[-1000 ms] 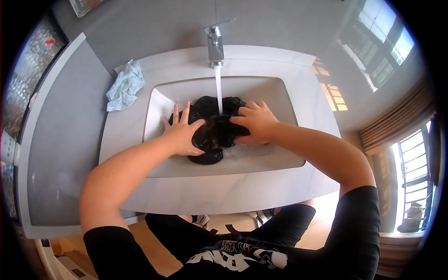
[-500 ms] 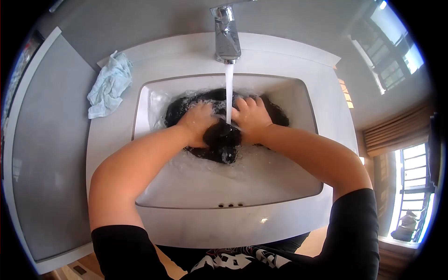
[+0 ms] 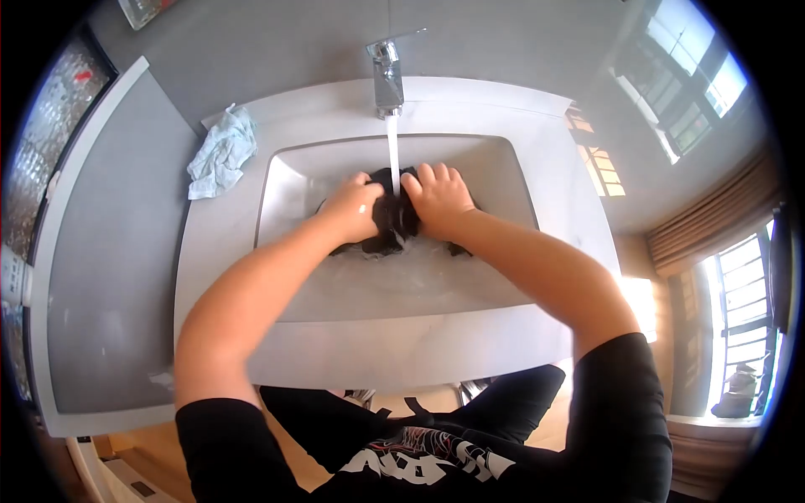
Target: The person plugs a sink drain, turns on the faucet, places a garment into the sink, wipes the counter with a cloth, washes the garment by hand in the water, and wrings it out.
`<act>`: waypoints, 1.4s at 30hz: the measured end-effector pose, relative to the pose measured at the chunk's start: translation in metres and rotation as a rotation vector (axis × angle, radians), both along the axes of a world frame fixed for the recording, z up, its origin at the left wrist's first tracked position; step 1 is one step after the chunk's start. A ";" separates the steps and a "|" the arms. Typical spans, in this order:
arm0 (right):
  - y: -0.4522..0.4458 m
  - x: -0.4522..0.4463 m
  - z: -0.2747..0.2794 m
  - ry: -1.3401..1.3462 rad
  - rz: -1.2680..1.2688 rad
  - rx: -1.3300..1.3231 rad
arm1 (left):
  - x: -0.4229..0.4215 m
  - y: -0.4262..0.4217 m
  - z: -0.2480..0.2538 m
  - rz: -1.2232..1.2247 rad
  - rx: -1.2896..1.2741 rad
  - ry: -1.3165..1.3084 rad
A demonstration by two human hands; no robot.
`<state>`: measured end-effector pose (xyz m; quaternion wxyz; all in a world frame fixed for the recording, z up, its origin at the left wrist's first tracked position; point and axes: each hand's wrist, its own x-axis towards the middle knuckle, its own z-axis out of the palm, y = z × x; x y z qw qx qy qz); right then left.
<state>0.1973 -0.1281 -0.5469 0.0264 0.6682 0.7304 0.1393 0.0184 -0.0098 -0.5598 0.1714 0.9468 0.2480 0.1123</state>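
A wet, bunched-up black cloth (image 3: pixel 394 225) sits in the white sink basin (image 3: pixel 335 298) beneath the running tap (image 3: pixel 388 88). The stream lands on the cloth between my hands. My left hand (image 3: pixel 354 211) is closed on its left side, fingers curled in toward the stream. On the right side, my right hand (image 3: pixel 440 199) grips the cloth with its fingers bent over the top. Parts of the cloth lie hidden under both hands, and its exact kind cannot be made out.
A crumpled pale blue cloth (image 3: pixel 225 152) lies on the white counter (image 3: pixel 205 251) left of the basin. Grey cabinet panel (image 3: pixel 117 251) stands at the left. A window with bars (image 3: pixel 745 310) and a brown blind (image 3: pixel 713 214) are at the right.
The cloth, spread wide across the basin before, is now gathered into a smaller bunch between my hands. My view has shifted, showing more of the floor and my legs.
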 end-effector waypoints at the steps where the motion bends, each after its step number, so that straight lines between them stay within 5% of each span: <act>1: -0.015 0.006 0.006 0.099 0.076 0.055 | -0.012 -0.007 0.014 -0.031 -0.058 -0.062; 5: -0.060 0.012 0.043 0.400 0.102 -0.172 | -0.048 -0.031 0.024 -0.024 -0.072 -0.177; 7: -0.057 0.018 0.044 0.459 0.034 -0.308 | -0.043 -0.044 0.044 0.063 0.086 0.282; 9: -0.045 0.017 0.042 0.304 0.028 -0.289 | -0.027 -0.043 0.055 0.046 0.115 0.703; 12: -0.023 0.019 0.023 0.019 0.135 -0.250 | -0.022 -0.025 0.029 -0.284 0.592 0.512; 13: -0.015 0.017 0.018 -0.080 0.189 -0.236 | -0.011 -0.022 0.035 -0.310 0.491 0.701; 16: 0.009 0.021 0.008 -0.118 0.195 -0.462 | -0.008 -0.003 0.017 -0.390 0.347 0.592; 21: 0.036 0.043 -0.046 -0.075 0.383 -0.196 | -0.002 0.030 -0.031 -0.422 0.289 0.243; 24: 0.043 0.045 -0.059 -0.080 0.396 -0.113 | 0.015 0.047 -0.030 -0.420 0.086 0.309; 25: 0.043 0.041 -0.050 -0.002 0.393 -0.193 | 0.014 0.051 -0.034 -0.490 0.287 0.323; 28: 0.043 0.043 -0.062 -0.173 0.399 0.045 | 0.018 0.060 -0.047 -0.504 0.225 0.254; 35: 0.038 0.031 -0.055 -0.314 0.202 -0.042 | 0.020 0.012 -0.002 -0.121 0.169 0.380; 38: 0.022 0.018 -0.023 -0.245 0.171 -0.137 | 0.015 -0.005 0.014 -0.136 0.225 0.442; 42: -0.029 0.027 0.022 -0.002 0.467 -0.168 | -0.028 -0.017 0.007 -0.263 0.054 -0.193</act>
